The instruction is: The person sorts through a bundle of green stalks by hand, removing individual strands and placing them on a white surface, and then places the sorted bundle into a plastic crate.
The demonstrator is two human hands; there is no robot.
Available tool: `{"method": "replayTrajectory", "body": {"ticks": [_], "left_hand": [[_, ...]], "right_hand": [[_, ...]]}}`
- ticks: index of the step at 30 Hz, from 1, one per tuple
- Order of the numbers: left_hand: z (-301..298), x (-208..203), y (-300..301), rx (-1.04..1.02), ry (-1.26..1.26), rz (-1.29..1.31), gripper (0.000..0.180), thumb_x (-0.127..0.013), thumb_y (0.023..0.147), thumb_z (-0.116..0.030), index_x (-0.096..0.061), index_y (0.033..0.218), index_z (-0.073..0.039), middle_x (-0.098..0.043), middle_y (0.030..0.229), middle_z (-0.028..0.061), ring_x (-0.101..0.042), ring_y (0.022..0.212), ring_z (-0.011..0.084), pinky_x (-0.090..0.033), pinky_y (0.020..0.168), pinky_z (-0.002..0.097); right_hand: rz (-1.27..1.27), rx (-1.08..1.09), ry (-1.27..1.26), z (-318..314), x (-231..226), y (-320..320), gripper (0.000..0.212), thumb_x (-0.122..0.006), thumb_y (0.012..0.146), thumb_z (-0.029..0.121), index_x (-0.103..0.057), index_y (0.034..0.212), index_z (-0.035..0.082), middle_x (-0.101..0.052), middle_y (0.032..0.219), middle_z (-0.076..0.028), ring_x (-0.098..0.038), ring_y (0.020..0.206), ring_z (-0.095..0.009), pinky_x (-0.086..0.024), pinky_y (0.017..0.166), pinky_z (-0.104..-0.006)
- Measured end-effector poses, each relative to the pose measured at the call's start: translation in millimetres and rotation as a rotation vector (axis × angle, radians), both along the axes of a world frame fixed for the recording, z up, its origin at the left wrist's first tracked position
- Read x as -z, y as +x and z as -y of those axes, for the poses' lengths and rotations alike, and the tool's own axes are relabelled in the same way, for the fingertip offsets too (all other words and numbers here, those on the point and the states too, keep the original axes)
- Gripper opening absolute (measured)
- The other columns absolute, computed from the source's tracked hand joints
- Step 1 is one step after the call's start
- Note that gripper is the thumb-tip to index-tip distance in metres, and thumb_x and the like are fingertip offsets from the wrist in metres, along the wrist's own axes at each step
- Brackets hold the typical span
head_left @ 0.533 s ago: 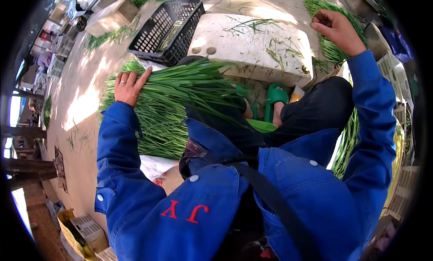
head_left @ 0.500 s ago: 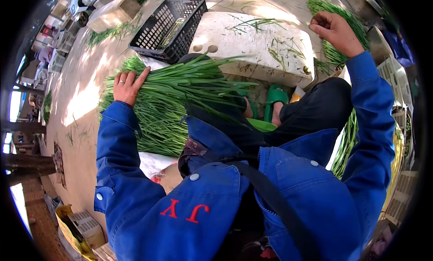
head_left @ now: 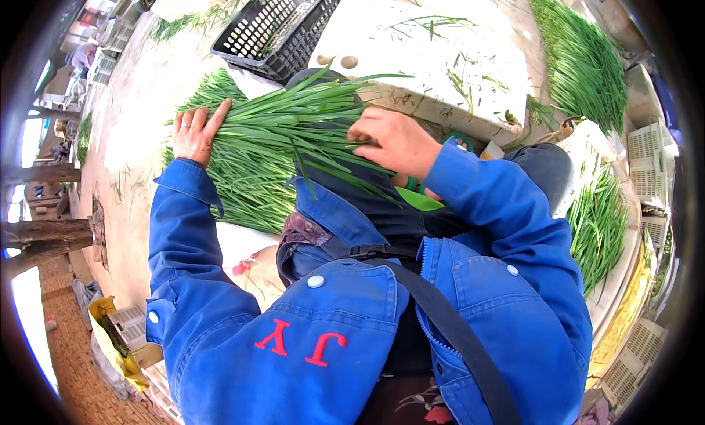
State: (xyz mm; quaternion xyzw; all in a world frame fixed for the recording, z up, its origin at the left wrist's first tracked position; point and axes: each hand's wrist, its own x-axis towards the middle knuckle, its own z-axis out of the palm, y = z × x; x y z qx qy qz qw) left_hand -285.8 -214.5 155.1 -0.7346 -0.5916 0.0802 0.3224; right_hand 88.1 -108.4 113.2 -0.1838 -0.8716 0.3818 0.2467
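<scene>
A bunch of garlic chives [head_left: 272, 120] lies across my left thigh, over a larger pile of chives [head_left: 250, 190] beside my leg. At its left end, my left hand [head_left: 194, 135] is closed over the bunch, thumb on top, and the long leaves fan out to the right. My right hand [head_left: 396, 140] is at the loose leaf tips over my lap, fingers bent in a pinch against the leaves. What exactly lies between those fingertips is partly hidden. Just beyond my knees stands a white foam block [head_left: 433, 58] with stray leaves scattered on top.
A black slatted crate [head_left: 275, 36] stands beyond the bunch at the left of the block. More chives [head_left: 576, 62] lie at the far right, others [head_left: 598, 219] on a pale sheet near my right knee. Pale plastic crates [head_left: 650, 161] line the right side. Wooden posts [head_left: 48, 234] stand at left.
My right hand has come down and left, from above the chives at far right to the leaf tips over my lap. My left hand stays on the bunch. The view has shifted slightly.
</scene>
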Motion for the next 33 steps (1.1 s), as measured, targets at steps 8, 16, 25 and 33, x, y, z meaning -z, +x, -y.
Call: {"method": "replayTrajectory", "body": {"ticks": [8,16,25,33], "left_hand": [[0.2,-1.4,1.4,-0.007,0.023,0.015,0.069,-0.051,0.074,-0.001,-0.045,0.135,-0.031,-0.053,0.098,0.0042,-0.053,0.094,0.0233,-0.041,0.092,0.0411],[11.5,6.6,-5.9,-0.022,0.049,0.028,0.069,-0.051,0.073,0.000,-0.045,0.135,-0.031,-0.053,0.099,0.0036,-0.053,0.094,0.0236,-0.041,0.091,0.0405],[29.9,17.8,-9.5,-0.101,0.091,0.068,0.073,-0.049,0.071,0.004,-0.045,0.135,-0.032,-0.054,0.098,0.0041,-0.053,0.093,0.0236,-0.040,0.090,0.0408],[35.9,30.6,-4.3,-0.128,0.097,0.143,0.073,-0.051,0.069,0.004,-0.047,0.134,-0.030,-0.053,0.096,0.0044,-0.053,0.092,0.0234,-0.041,0.088,0.0395]], "right_hand": [[-0.006,0.139,-0.314,1.0,10.1,9.7,0.012,-0.062,0.079,0.013,-0.062,0.085,0.003,-0.059,0.079,-0.011,-0.060,0.072,-0.023,-0.047,0.064,-0.0335],[0.005,0.096,-0.235,9.2,-3.5,18.6,0.015,-0.060,0.081,0.016,-0.064,0.085,0.002,-0.063,0.079,-0.013,-0.061,0.074,-0.027,-0.048,0.067,-0.0372],[0.157,0.211,-0.212,5.2,18.9,8.1,0.023,-0.055,0.081,0.020,-0.068,0.094,0.006,-0.065,0.089,-0.017,-0.062,0.083,-0.034,-0.049,0.075,-0.0407],[-0.128,0.313,-1.234,4.1,37.8,-6.0,0.021,-0.064,0.083,0.015,-0.066,0.099,0.001,-0.060,0.073,-0.005,-0.050,0.054,-0.010,-0.038,0.049,-0.0259]]}}
